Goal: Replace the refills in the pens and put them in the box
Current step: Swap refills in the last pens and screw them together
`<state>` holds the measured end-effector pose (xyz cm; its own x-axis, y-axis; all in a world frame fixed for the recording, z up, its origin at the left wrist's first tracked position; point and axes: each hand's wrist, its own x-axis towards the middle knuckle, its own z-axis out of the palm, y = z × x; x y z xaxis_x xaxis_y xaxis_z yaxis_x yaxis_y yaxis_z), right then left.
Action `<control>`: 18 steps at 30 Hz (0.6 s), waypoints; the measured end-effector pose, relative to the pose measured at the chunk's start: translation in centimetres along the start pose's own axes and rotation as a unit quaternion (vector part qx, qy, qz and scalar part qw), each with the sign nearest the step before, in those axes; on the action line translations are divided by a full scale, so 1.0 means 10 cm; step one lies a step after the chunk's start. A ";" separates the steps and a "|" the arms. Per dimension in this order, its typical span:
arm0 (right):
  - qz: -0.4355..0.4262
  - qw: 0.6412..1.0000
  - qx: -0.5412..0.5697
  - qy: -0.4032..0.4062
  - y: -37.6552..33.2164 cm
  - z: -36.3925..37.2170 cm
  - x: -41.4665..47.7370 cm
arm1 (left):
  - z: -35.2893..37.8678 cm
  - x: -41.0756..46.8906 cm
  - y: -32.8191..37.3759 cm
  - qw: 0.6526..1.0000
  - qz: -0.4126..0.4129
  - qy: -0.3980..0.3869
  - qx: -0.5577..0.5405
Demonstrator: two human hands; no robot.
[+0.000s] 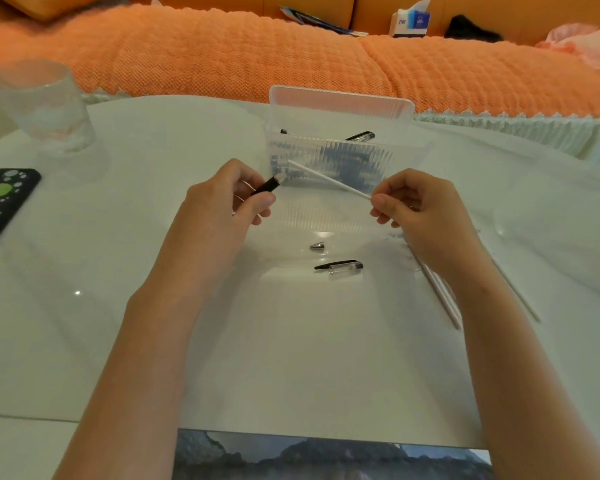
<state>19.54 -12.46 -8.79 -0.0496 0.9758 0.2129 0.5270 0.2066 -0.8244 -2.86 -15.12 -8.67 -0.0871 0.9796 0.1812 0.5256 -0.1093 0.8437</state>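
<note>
My left hand grips a black pen barrel, its open end pointing up and right. My right hand pinches one end of a thin white refill, which slants up to the left, its tip just right of the barrel's opening and apart from it. Behind both stands a clear ribbed plastic box with pens inside; one black pen pokes above its front wall. On the table below the hands lie a small metal pen tip and a clear cap with a black clip.
Several spare white refills lie on the white table under my right forearm. A drinking glass stands at the far left, a black patterned item at the left edge. An orange sofa runs behind the table.
</note>
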 end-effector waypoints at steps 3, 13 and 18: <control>-0.002 1.000 0.006 -0.009 -0.01 -0.01 -0.02 | -0.02 0.00 0.00 1.000 -0.001 0.005 0.000; 0.005 1.000 -0.013 -0.025 -0.01 -0.01 -0.03 | -0.04 0.00 -0.03 1.000 0.005 0.003 0.011; 0.001 1.000 0.013 0.011 -0.03 -0.05 -0.04 | -0.04 -0.01 -0.03 1.000 0.007 0.005 0.013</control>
<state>19.84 -12.91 -8.36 -0.0288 0.9745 0.2227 0.5056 0.2064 -0.8377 -3.39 -15.20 -8.74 -0.0884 0.9763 0.1978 0.5488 -0.1179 0.8276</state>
